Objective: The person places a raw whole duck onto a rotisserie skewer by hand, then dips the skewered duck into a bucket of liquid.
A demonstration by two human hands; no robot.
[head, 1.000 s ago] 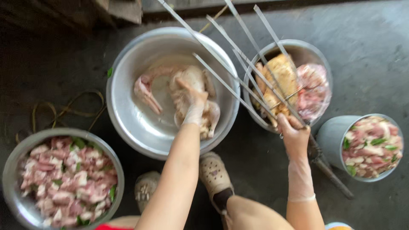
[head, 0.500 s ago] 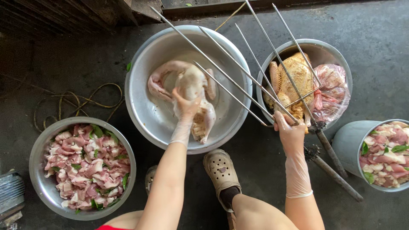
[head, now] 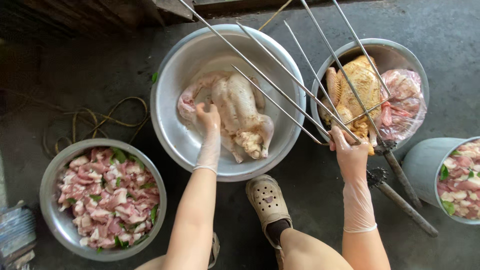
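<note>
Left hand (head: 207,120) resting on raw chicken (head: 240,112) inside big metal basin (head: 175,85) on floor, grip loose. Right hand (head: 350,155) closed tight around long metal skewers (head: 280,85), beside seasoned chicken (head: 357,87).

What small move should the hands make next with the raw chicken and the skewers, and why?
Probably the left hand should close its grip on the raw chicken and lift it from the large metal bowl toward the skewers. The hand only rests on the bird, while the right hand already holds the prongs, which are bare and point over that bowl.
</note>
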